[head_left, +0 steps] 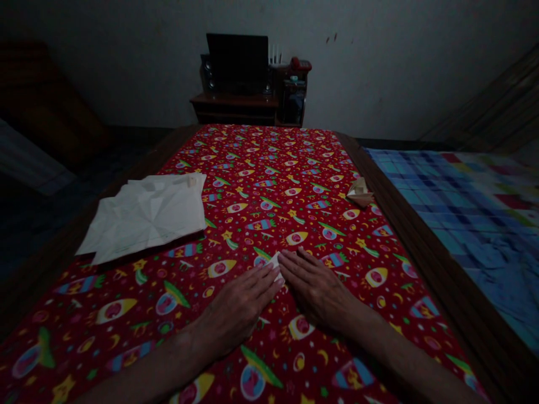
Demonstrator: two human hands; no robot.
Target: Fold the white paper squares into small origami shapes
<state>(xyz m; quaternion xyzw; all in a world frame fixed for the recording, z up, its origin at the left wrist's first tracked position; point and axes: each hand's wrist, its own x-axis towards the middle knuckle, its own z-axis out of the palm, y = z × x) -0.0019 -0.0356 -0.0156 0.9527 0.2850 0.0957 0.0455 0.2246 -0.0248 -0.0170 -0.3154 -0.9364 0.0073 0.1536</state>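
A small piece of white folded paper (275, 262) lies on the red patterned cloth (269, 219), mostly hidden under my fingers. My left hand (240, 300) rests flat over its left side, fingers stretched out toward the middle. From the right, my right hand (315, 283) presses down with straight fingers on the paper's other side. Neither hand grips it; both are open and palm down. Their fingertips nearly meet over the paper.
At the left lies a stack of creased white sheets (147, 219). A folded paper piece (359, 192) sits near the cloth's right edge. Beyond the far end stand a dark monitor (238, 63) and a red telephone (300, 64). A blue checked cloth (438, 202) lies to the right.
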